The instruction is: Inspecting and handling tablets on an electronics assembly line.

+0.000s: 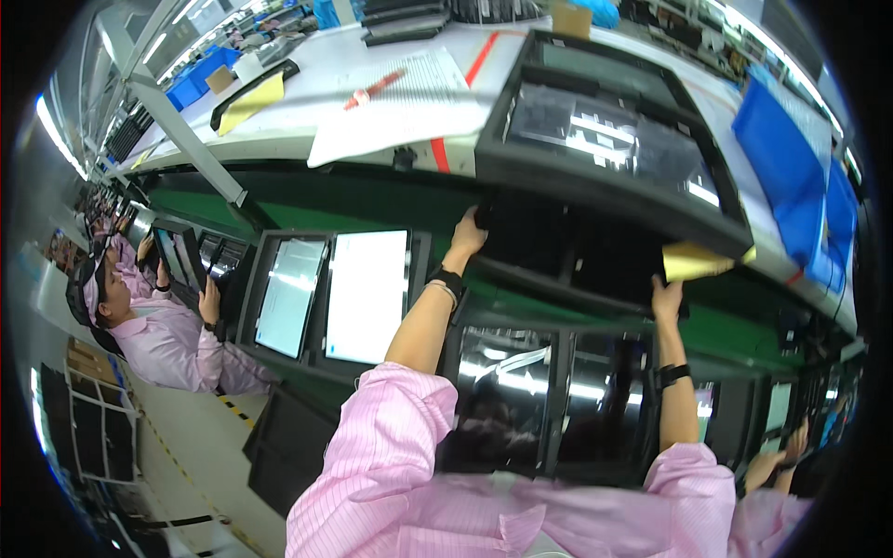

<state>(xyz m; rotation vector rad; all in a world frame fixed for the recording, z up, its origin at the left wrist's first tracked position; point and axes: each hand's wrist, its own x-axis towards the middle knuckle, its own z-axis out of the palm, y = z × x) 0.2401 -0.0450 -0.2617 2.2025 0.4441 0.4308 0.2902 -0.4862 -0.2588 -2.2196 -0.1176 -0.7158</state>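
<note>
As both hands grip black tray (pixel 595 251) | left hand (pixel 465 232) closed | right hand (pixel 666 299) closed

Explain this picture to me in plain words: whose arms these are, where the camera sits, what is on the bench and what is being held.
There is only one picture, taken by a wide fisheye camera on the worker's head, so straight edges bend. The two arms in pink sleeves are the wearer's own. The left hand grips the edge of a black tray. The right hand holds a yellow cloth against that tray. Another black tray lies above on the white bench, beside a paper sheet and blue bins. Screen panels pass on the green line below. Another person works to the left.
</note>
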